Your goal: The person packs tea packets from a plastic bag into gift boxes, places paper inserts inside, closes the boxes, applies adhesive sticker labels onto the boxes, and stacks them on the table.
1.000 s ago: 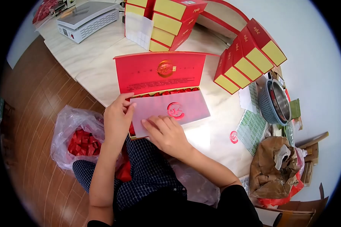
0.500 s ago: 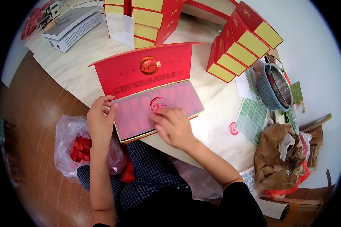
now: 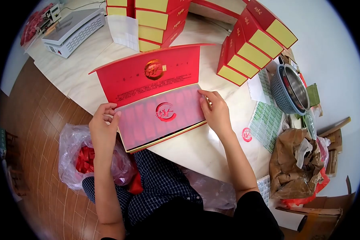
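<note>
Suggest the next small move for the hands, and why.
Probably nudge the sheet toward the box's near rim: a dark gap shows along that side, and the left hand and right hand are at the sheet's opposite ends.

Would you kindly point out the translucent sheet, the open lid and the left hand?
Translucent sheet [image 3: 161, 115]: head view, on its upper face, near the middle.
Open lid [image 3: 149, 75]: head view, on its printed inner face.
Left hand [image 3: 102, 125]: head view, on its back.
</note>
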The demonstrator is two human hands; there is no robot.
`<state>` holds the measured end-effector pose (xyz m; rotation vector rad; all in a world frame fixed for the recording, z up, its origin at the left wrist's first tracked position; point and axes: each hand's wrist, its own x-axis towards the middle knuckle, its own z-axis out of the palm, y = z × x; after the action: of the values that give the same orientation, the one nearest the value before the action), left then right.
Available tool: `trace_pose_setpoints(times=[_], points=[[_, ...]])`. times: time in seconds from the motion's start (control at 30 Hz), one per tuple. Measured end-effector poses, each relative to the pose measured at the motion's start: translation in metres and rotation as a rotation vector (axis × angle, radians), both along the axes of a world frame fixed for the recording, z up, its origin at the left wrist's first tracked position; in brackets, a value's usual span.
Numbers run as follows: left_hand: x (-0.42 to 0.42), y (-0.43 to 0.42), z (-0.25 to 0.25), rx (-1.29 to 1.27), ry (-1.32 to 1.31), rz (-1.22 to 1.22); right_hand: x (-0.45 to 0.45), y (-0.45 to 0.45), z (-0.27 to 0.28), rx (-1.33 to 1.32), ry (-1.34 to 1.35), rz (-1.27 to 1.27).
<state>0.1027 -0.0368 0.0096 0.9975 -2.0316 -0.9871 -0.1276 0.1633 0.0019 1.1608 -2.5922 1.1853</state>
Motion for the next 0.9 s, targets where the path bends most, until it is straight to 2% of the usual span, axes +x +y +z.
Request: trace_pose_setpoints(times=[0.33,0.43,0.5,0.6,0.83,0.9], points=[[0.000,-0.001,-0.001,0.018,0.017,0.010,-0.006,0.002,0.002,-0.041,-0.031,0.003],[-0.001,-0.004,0.001,0.130,0.077,0.028,-0.004,0.001,0.002,-0.024,-0.015,0.043],[0.001,-0.011,0.001,0.228,0.030,-0.044,-0.002,0.001,0.002,0.006,0.001,0.063],[0.002,-0.011,0.011,0.281,-0.018,-0.028,-0.004,0.000,0.000,0.042,0.000,0.067],[0.005,-0.013,-0.005,0.209,0.011,-0.037,-0.008,0.003,0.004,0.064,-0.018,0.064],[0.006,-0.016,-0.012,0.114,0.082,-0.022,-0.010,0.004,0.005,0.036,-0.078,0.028]])
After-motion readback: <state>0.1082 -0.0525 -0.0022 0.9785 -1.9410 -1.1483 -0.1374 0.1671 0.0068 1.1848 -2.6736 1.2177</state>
